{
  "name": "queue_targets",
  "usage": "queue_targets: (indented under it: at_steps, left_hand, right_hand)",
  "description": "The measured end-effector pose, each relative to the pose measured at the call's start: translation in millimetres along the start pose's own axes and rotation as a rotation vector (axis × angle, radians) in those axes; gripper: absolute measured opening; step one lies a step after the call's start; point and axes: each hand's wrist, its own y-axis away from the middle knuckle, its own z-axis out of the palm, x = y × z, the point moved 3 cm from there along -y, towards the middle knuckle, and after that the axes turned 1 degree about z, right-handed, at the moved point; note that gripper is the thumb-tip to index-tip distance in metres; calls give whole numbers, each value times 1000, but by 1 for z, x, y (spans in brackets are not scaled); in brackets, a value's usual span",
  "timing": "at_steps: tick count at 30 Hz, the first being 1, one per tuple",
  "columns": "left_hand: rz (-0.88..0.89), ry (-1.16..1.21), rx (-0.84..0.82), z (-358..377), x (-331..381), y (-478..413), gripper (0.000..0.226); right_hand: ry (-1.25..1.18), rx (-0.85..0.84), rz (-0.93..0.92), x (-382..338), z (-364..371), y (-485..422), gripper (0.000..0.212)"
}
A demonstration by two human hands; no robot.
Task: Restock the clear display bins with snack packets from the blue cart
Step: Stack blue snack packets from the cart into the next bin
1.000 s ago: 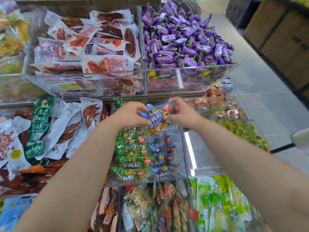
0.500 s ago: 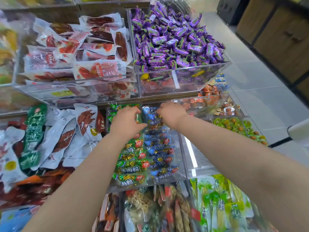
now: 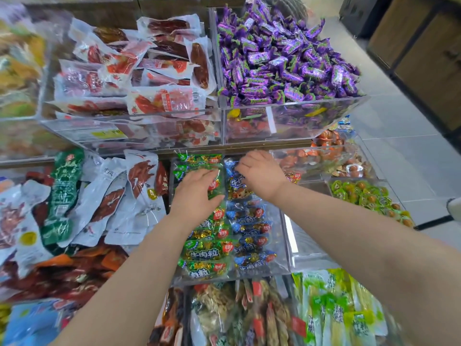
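While both hands press flat, the left hand (image 3: 197,193) on a green packet (image 3: 214,188) and the right hand (image 3: 262,174) on the blue packet (image 3: 235,183) beneath it, seating looks underway; next, release and fetch more.

Display bins (image 3: 294,121): clear hard plastic, smooth, glossy, reflections on front walls. Blue snack packets (image 3: 249,231) and green snack packets (image 3: 207,253): shiny plastic film, crinkled, gold foil-looking pieces showed through. Purple candies (image 3: 282,63): glossy twisted wrappers. Meat pouches (image 3: 159,98): clear smooth vacuum film, white printed parts less shiny. Shelf edge (image 3: 249,146): wood-look, matt. Floor tiles (image 3: 389,126): pale, smooth, slight sheen. Cabinet (image 3: 424,53): brown wood-look panels, matt. Left hand (image 3: 197,196), right hand (image 3: 262,173): bare skin.
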Motion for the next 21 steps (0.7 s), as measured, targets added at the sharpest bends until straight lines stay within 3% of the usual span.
queue_targets:
  at_steps: [7,13,18,21]
  left_hand:
    - [-32,42,5,-8,8,4,64]
    - [28,156,95,-17,41,42,27]
    - [-14,257,-164,11,87,76,19]
    - [7,342,-355,43,126,99,7]
  right_hand:
    - [-145,-95,126,-5,6,4,57]
    - [-507,88,280,-6,-11,68,42]
    - [-691,188,494,-11,-12,165,23]
    - [-763,130,707,-16,3,234,24]
